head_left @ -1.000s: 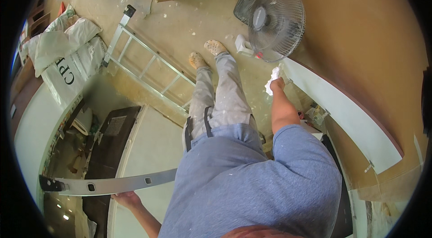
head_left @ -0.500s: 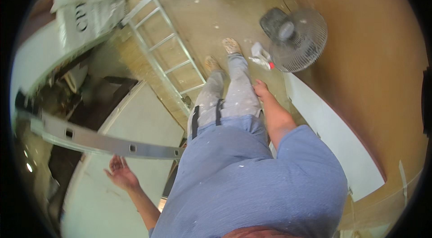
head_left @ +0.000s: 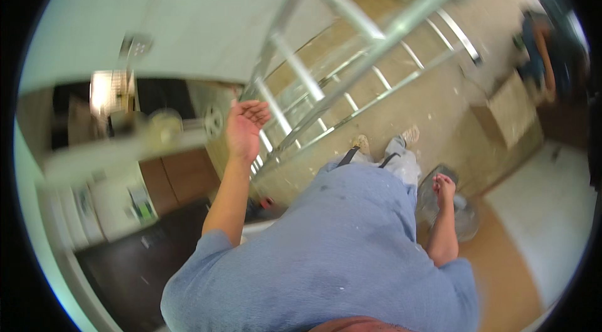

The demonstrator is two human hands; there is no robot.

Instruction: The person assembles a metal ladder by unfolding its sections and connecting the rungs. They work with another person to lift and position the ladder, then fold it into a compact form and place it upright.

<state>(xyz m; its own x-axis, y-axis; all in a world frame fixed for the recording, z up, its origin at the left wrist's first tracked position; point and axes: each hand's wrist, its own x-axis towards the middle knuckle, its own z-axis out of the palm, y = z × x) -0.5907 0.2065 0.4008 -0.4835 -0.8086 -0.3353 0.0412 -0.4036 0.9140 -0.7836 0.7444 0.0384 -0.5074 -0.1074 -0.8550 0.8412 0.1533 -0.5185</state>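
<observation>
My left hand [head_left: 246, 131] is raised at the left of my body, palm up with its fingers stretched out, and holds nothing. Just beyond its fingertips stands a silver metal ladder [head_left: 376, 50]. Whether the fingers touch its rail I cannot tell. My right hand [head_left: 444, 186] hangs at my right side with its fingers loosely bent and nothing visible in it. Behind that hand is a fan [head_left: 463, 218] with a round grille, partly covered by the hand and forearm.
Further ladder rungs [head_left: 379, 78] show beyond the near rail. At the right are a cardboard box [head_left: 511, 109] and another person [head_left: 540, 59], blurred. Brown cabinet doors [head_left: 182, 180] and a dark surface [head_left: 141, 275] lie to the left. A pale panel [head_left: 207, 12] fills the upper left.
My view has swung to the left, so the ladder crosses the upper middle and the fan sits lower. My left hand has come up and forward; my right forearm is now bent upward.
</observation>
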